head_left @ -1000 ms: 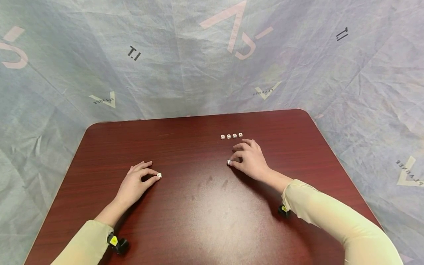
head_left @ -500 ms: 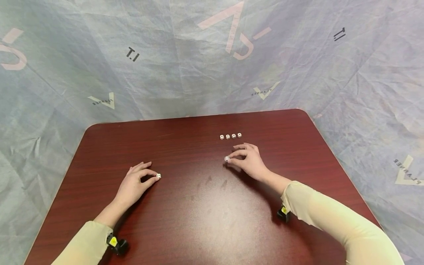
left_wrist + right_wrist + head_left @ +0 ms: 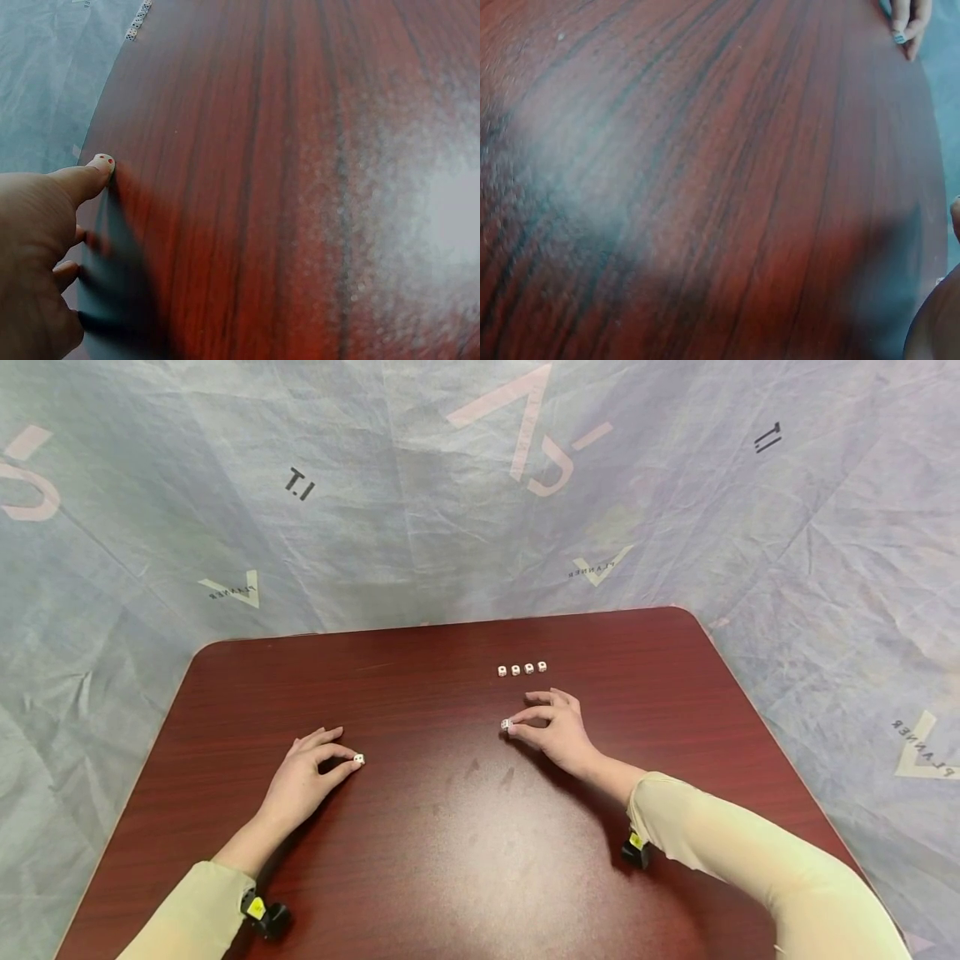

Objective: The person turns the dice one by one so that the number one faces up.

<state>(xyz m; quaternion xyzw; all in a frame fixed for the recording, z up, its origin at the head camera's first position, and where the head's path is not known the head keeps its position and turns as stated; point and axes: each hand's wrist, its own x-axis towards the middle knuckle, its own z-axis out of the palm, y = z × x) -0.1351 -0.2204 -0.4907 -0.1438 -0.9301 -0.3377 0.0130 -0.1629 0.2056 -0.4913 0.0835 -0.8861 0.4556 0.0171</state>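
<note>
My left hand pinches a white die between thumb and index finger, low over the left part of the table. In the left wrist view, red pips show on that die at the thumb tip. On the other side, my right hand holds a second white die by its thumb and index finger, the other fingers spread out behind. Beyond the right hand, several white dice sit in a spaced row. The right wrist view catches only a sliver of the right hand.
A dark red wood-grain table with rounded far corners lies under both hands, with glare at its near middle. Grey printed cloth hangs behind it and along both sides. Each wrist wears a small black camera, such as the left one.
My right hand has shifted slightly left with its die, away from the row, and the die has turned in the fingers. The left hand has stayed almost still, and the row is unchanged.
</note>
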